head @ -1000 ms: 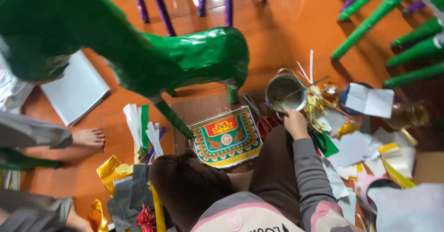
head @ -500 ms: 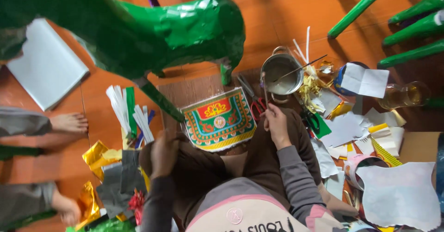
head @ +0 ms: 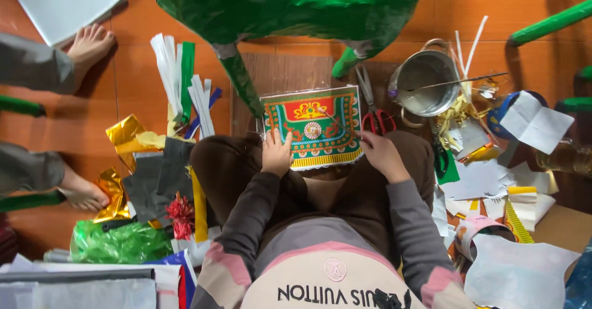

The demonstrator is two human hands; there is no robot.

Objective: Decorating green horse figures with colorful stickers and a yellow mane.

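**Green and red patterned sheet held on the lap**

Green, red and yellow, the patterned paper sheet (head: 312,127) lies across the person's knees. The left hand (head: 276,153) presses its lower left part with fingers flat. The right hand (head: 380,154) pinches the sheet's lower right edge. Just right of the sheet lie red-handled scissors (head: 374,107), then a metal pot (head: 425,82).

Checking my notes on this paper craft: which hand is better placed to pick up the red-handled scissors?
Probably the right hand: it rests at the patterned sheet's right edge, close beside the scissors. The left hand lies on the sheet's far side.
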